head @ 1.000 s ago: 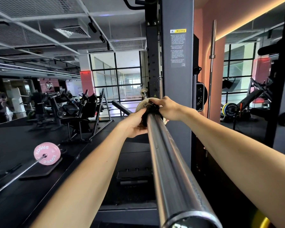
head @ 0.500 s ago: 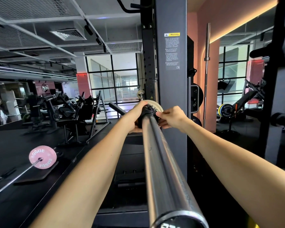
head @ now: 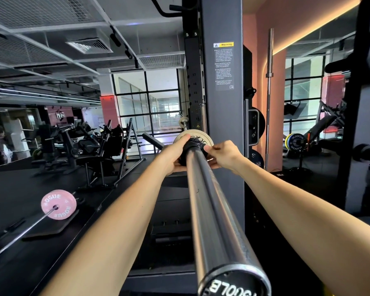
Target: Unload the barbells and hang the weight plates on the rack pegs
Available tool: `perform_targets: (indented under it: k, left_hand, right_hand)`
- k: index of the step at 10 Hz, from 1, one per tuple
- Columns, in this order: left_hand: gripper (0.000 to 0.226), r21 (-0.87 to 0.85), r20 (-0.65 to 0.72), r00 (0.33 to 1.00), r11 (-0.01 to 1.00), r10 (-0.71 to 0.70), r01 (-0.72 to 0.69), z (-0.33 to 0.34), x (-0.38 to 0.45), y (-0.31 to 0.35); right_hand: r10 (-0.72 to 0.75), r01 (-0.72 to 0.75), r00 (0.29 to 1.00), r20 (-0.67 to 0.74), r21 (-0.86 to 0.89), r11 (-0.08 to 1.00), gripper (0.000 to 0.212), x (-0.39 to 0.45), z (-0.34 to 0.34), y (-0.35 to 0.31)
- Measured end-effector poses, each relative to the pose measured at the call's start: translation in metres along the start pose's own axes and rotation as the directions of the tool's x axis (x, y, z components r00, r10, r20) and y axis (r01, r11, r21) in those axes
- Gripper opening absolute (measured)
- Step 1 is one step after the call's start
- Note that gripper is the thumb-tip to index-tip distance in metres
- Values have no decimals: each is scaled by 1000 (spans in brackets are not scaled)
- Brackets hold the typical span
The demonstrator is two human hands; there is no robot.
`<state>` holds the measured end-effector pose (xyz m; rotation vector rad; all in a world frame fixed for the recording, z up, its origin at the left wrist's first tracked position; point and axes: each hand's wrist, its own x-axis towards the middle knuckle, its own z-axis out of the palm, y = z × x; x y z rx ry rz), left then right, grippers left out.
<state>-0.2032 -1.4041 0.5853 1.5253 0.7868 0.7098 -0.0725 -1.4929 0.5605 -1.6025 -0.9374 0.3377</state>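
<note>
A steel barbell sleeve [head: 212, 210] runs from the bottom of the view away from me to a small cream weight plate [head: 198, 134]. A black collar [head: 193, 147] sits on the sleeve just in front of that plate. My left hand [head: 174, 155] wraps the collar from the left, fingers over its top. My right hand [head: 220, 153] pinches the collar's right side with thumb and fingertips. The grey rack upright [head: 222, 116] stands right behind the plate. Black plates [head: 255, 130] hang on the rack's pegs to its right.
A second barbell with a pink plate [head: 58, 204] lies on the black floor at the left. Benches and machines [head: 103, 150] fill the middle distance. An upright bar [head: 269, 92] stands by the pink wall. Another dark rack post [head: 359, 124] rises at the right.
My head has shifted, so the bar sits lower and more central. My left hand moved from below the collar to over its top; my right hand slid to its right side.
</note>
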Motion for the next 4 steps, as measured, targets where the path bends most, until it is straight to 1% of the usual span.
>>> perform_targets:
  k: [1,2,3,4]
  left_hand:
    - [55,39,12,1000,999,29,-29,-7,-6,-4]
    - [63,142,37,998,989,41,-46,-23,-15,-13]
    - [56,190,49,997,980,56,-64,-32,-25,-18]
    - [46,219,26,995,971,95,-98,-38,-45,-18]
  right_hand:
    - [14,-14,1000,10,-39,999,30,-5,0,-3]
    - [20,-11,997,69,-124,992,44,-15,-2,-5]
    - [12,4,995,98,-159,987,46,-23,-2,-6]
    - [3,18,993,119,-172,985,39,-41,-11,-10]
